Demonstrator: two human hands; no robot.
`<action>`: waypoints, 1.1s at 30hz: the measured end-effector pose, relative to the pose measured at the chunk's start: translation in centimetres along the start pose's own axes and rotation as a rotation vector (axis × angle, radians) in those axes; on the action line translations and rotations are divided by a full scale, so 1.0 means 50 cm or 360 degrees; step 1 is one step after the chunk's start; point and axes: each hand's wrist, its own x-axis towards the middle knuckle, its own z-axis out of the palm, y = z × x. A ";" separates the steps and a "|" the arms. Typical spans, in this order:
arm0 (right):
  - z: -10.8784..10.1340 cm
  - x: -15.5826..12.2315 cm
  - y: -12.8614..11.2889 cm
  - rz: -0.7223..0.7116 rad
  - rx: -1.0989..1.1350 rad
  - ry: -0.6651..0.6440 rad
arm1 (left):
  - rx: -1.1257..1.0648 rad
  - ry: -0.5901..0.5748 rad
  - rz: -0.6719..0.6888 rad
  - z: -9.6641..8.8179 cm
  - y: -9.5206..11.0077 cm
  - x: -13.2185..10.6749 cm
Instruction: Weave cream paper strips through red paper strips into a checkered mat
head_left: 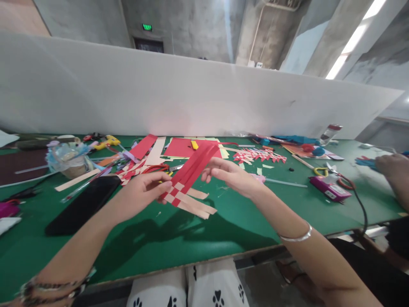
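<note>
My left hand (pixel 155 186) pinches the corner of a piece of woven paper strips (pixel 179 190), red and cream, held above the green table. The woven part is a small checkered patch. Long red strips run up and away from it to the right, and loose cream strips stick out toward the lower right. Beside the red strips is my right hand (pixel 225 172), its fingers loosely curled and apart. Part of its fingertips lies behind or against the red strips; I cannot tell whether they touch.
A black phone (pixel 84 204) lies at the left on the green table (pixel 243 226). Red paper sheets (pixel 179 148), a finished-looking checkered piece (pixel 260 155), scissors (pixel 330 169) and a purple box (pixel 330 189) lie around. Another person's hand (pixel 393 168) is at the right. A white partition (pixel 191 94) stands behind.
</note>
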 end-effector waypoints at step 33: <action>-0.107 -0.175 0.090 0.0347 -0.0568 0.0897 | 0.0492 -0.0164 0.0087 0.026 -0.066 0.098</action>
